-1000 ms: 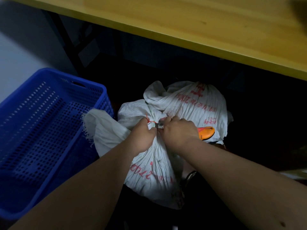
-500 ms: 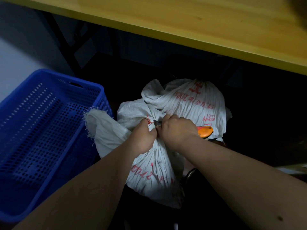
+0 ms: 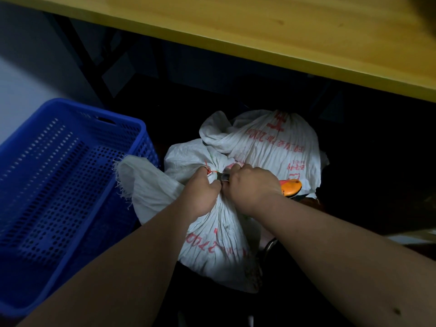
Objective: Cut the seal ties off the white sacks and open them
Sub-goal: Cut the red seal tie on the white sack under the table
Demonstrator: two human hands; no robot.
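Fingers [image 3: 213, 185] hiding sack [image 3: 212, 237] tie [image 3: 208, 170]

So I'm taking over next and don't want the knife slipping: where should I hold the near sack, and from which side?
Grip the near sack at its gathered neck, just below the red tie, coming from the left as the left hand does. The cloth bunches narrow there, and it keeps fingers clear of the knife in the right hand.
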